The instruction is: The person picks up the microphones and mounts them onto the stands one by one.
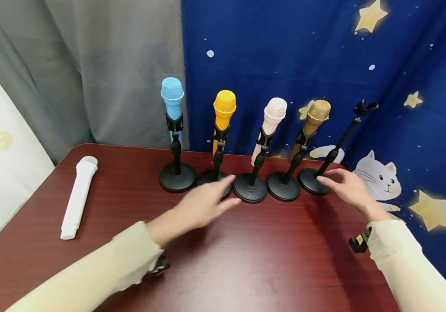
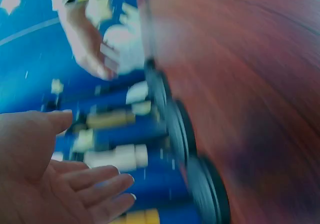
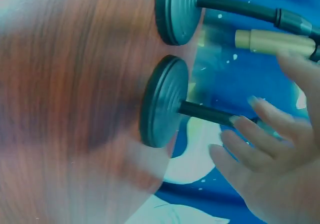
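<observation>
In the head view, a row of black desk stands carries a blue microphone [image 1: 172, 93], a yellow microphone [image 1: 224, 104], a pale pink microphone [image 1: 275, 112] and a gold microphone [image 1: 318, 112]. The rightmost stand [image 1: 334, 154] has a bare clip on top. My right hand [image 1: 347, 186] is beside that stand, fingers spread and holding nothing; the right wrist view shows its fingertips [image 3: 240, 124] overlapping the pole. My left hand [image 1: 201, 203] is blurred, with fingers extended in front of the yellow microphone's stand base. A white microphone [image 1: 79, 195] lies alone at the left of the table.
The reddish-brown table [image 1: 238, 260] has its back edge just behind the stands. A grey curtain [image 1: 129, 78] and a blue curtain [image 1: 254, 47] with stars and a cat hang behind it. A white panel [image 1: 1, 156] stands on the left.
</observation>
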Available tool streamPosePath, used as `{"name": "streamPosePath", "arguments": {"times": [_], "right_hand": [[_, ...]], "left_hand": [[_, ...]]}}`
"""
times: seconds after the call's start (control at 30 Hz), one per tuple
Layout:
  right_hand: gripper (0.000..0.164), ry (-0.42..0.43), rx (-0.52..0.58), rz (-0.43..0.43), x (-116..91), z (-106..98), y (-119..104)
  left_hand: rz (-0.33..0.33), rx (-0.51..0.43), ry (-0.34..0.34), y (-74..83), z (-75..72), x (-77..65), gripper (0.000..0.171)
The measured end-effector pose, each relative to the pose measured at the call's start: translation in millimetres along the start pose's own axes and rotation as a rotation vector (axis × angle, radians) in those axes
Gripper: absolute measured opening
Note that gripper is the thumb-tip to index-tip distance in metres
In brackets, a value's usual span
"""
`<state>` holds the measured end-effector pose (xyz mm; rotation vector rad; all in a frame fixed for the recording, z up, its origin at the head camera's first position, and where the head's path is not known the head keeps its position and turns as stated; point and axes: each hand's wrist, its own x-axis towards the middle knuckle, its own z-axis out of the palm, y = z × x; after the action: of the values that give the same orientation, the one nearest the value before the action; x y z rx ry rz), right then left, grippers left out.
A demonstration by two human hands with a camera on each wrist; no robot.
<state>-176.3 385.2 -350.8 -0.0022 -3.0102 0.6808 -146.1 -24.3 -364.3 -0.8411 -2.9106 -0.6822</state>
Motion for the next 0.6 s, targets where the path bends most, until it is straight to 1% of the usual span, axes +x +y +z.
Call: {"name": "streamPosePath", "arguments": {"times": [0.07, 0.13, 0.27, 0.33, 0.37, 0.47, 0.53, 0.6], "right_hand": [[0.071, 0.070, 0.069, 0.062, -1.9, -0.8, 3.2], [0.078, 0.115, 0.138, 0.127, -1.8, 0.3, 5.4], [0.090, 0.160, 0.253, 0.234, 2.9, 1.1, 7.9], [0.093, 0.171, 0.302, 0.272, 5.9, -0.3, 8.8], [0.094, 0.176, 0.322, 0.289, 7.3, -1.2, 9.5], [0.095, 0.193, 0.376, 0.330, 10.5, -2.8, 11.2], [0.094, 0.194, 0.394, 0.352, 11.9, -2.3, 13.0], [0.094, 0.192, 0.406, 0.370, 13.2, -0.1, 14.3]], "left_hand": [[-0.087, -0.022, 0.058, -20.5, -18.1, -16.9, 0.069], [-0.175, -0.039, 0.089, -41.7, -35.5, -33.7, 0.070], [-0.328, -0.092, 0.109, -84.6, -66.3, -67.4, 0.079], [-0.389, -0.106, 0.118, -104.8, -79.2, -81.9, 0.084], [-0.416, -0.097, 0.124, -115.2, -84.1, -87.9, 0.086], [-0.523, -0.018, 0.136, -145.2, -94.8, -102.5, 0.092], [-0.616, 0.034, 0.117, -164.0, -99.2, -109.7, 0.097], [-0.728, 0.072, 0.064, -179.7, -102.2, -115.8, 0.103]]}}
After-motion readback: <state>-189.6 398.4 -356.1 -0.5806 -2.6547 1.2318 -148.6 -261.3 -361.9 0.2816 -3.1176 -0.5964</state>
